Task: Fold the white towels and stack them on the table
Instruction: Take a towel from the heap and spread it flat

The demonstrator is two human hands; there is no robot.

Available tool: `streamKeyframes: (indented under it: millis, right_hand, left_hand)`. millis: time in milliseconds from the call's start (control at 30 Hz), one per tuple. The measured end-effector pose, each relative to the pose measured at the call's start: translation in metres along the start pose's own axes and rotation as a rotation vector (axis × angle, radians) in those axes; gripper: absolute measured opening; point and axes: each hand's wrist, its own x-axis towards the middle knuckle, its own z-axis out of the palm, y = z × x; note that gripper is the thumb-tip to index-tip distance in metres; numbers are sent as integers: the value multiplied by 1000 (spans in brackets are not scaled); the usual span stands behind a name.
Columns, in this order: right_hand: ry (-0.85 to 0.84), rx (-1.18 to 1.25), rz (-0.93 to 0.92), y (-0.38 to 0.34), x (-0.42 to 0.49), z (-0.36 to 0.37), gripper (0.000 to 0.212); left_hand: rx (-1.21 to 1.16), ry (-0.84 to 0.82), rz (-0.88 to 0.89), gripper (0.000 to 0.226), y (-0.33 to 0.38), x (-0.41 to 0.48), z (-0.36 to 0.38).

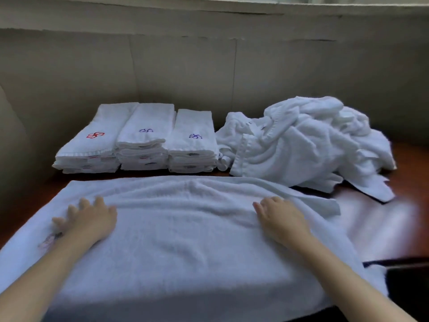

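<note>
Left hand (88, 219) lies flat, fingers splayed, on the spread towel (185, 242). Right hand (282, 220) rests on it with fingers bent, and whether they pinch the cloth cannot be told. Three folded stacks (144, 140) stand beyond the towel on the table (383, 219). A heap of unfolded towels (308, 142) remains beside them, so the task is judged partly done.
</note>
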Motion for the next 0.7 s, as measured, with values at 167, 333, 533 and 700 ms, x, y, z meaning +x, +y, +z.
streamKeyframes:
  millis: [167,333,533,700]
  right_hand:
    - [-251,22,229,86,1,-12,65]
    - [-144,-20,77,116,13,-2,58]
    - [5,-58,-56,132,40,-20,38]
    - [256,-210,-56,115,42,-15,42]
  left_hand:
    - [-75,-70,255,63,92,-31,5]
    - [-7,-64,336,69,132,-43,15]
    - [-114,172,415,52,117,-32,2]
    - [-65,195,270,51,84,16,-27]
